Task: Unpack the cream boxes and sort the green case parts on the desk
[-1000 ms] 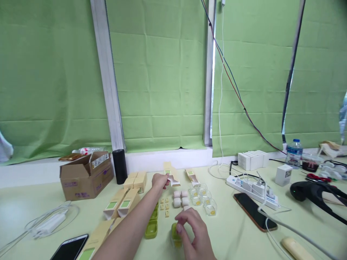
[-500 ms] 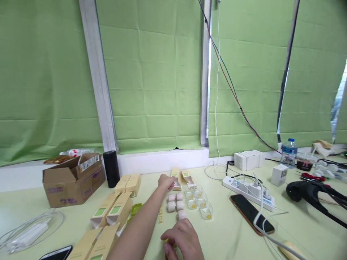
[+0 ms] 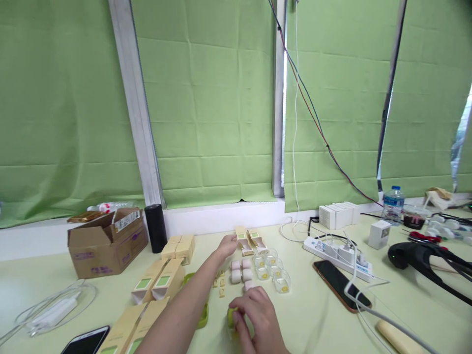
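My left hand (image 3: 227, 245) reaches to the far side of the table, its fingertips closed at the left edge of an opened cream carton (image 3: 244, 244). Whether they grip the carton is hard to see. A second opened carton (image 3: 258, 241) stands just right of it. Close to me, my right hand (image 3: 258, 314) pinches a small yellow-green piece (image 3: 231, 318), partly hidden by the fingers. Between the hands stand several pinkish-white rolls (image 3: 241, 273). Clear plastic cases (image 3: 282, 282) with yellow marks lie to their right, small yellowish pieces (image 3: 221, 285) to their left.
Cream cartons (image 3: 167, 279) and green trays (image 3: 202, 317) flank my left forearm. Further left are a cardboard box (image 3: 106, 246) and a black cylinder (image 3: 156, 228). On the right lie a phone (image 3: 339, 285), a power strip (image 3: 337, 255) and loose cables.
My left hand has drawn back slightly from the carton, whose front now shows more. My right hand has turned, revealing more of the yellow-green piece. The view has shifted a little.
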A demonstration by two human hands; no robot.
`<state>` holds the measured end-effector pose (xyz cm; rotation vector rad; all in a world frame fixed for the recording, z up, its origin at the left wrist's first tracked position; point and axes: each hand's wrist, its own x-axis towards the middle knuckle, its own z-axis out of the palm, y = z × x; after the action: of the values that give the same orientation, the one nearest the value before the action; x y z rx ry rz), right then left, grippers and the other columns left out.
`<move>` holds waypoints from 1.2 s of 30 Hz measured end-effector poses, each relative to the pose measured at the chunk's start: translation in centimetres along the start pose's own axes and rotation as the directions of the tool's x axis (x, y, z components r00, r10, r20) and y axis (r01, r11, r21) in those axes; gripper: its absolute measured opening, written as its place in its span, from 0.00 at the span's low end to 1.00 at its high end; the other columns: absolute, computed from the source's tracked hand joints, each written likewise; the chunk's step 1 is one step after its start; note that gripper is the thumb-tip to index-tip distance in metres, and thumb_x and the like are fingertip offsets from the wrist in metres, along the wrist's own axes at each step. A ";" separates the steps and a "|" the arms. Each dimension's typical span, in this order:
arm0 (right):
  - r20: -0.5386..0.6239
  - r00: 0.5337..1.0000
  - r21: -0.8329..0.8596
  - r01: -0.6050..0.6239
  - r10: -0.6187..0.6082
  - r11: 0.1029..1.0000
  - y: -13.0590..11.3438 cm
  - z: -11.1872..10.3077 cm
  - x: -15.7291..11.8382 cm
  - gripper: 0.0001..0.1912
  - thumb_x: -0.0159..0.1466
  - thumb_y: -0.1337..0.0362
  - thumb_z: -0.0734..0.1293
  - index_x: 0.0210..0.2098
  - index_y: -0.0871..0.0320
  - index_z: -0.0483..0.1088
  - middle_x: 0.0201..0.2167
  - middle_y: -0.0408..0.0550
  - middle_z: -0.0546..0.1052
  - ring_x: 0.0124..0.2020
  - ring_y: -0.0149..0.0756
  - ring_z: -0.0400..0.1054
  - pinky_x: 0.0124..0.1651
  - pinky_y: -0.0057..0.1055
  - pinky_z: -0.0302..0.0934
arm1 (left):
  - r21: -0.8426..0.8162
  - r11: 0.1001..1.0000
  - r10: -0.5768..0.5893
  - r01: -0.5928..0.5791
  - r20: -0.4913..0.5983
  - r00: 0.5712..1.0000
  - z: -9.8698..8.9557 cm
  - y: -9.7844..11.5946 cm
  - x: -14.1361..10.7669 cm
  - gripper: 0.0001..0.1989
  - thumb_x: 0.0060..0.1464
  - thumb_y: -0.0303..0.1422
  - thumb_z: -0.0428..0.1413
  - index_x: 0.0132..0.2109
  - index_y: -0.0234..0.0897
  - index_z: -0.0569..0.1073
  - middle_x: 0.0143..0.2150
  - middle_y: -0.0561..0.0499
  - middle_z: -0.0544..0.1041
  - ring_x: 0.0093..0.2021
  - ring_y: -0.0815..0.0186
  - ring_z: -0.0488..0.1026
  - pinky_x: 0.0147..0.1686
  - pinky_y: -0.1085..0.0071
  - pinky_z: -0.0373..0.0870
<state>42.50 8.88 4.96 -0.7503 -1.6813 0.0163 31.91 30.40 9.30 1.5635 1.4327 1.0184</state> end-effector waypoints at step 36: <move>0.522 0.733 0.507 -0.678 0.436 0.532 2.7 -0.3 -0.3 0.28 0.57 0.52 0.77 0.53 0.56 0.74 0.44 0.52 0.78 0.43 0.45 0.70 0.42 0.37 0.63 | 0.145 0.943 0.302 -0.300 0.010 0.953 -5.9 -4.5 -23.0 0.26 0.59 0.35 0.58 0.64 0.43 0.72 0.62 0.41 0.75 0.61 0.51 0.73 0.63 0.52 0.68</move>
<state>43.99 10.79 3.72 -0.7117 -1.4883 1.2456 23.64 7.89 6.12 1.9299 1.3257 1.1191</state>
